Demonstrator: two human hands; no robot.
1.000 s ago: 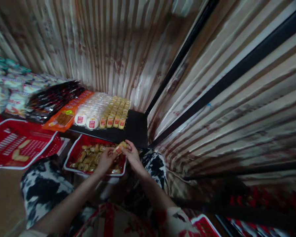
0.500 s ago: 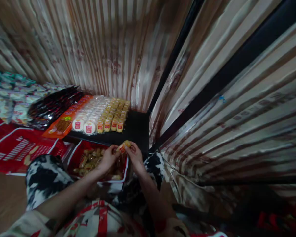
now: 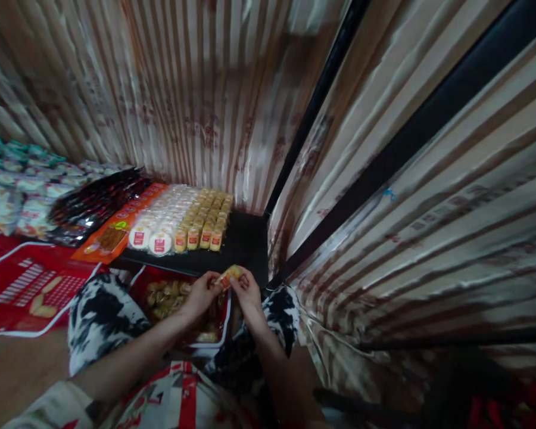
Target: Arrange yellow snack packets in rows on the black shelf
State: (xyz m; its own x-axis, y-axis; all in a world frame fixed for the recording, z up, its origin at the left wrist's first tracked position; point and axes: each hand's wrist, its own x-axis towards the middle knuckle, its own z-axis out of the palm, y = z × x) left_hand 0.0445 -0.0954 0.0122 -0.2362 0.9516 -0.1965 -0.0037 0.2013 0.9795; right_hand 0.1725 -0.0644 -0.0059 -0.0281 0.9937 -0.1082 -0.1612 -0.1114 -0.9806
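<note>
Between my two hands is a small wrapped yellow snack cake (image 3: pixel 230 273) with a red label. My left hand (image 3: pixel 204 293) pinches its left end, and my right hand (image 3: pixel 247 290) grips the right end; both are closed on it. The cake is held above the right part of a red basket (image 3: pixel 227 319) with a pale rim. Inside that basket lie several more wrapped yellow cakes (image 3: pixel 167 298), partly covered by my left forearm. Rows of the same wrapped cakes (image 3: pixel 204 229) stand on the black shelf (image 3: pixel 245 244) just beyond my hands.
Left of the rows are white round wrapped packs (image 3: pixel 162 241), an orange snack packet (image 3: pixel 111 237), dark shiny packets (image 3: pixel 96 205) and white-and-green bags (image 3: pixel 15 185). Another red basket (image 3: pixel 75 280) sits at the left. Pleated curtains (image 3: pixel 196 89) and black posts (image 3: pixel 326 220) close in the back and right.
The view has shifted, so shelf and baskets sit slightly lower. Both hands still hold the cake, which has turned a little between the fingers. My left leg covers more of the basket.
</note>
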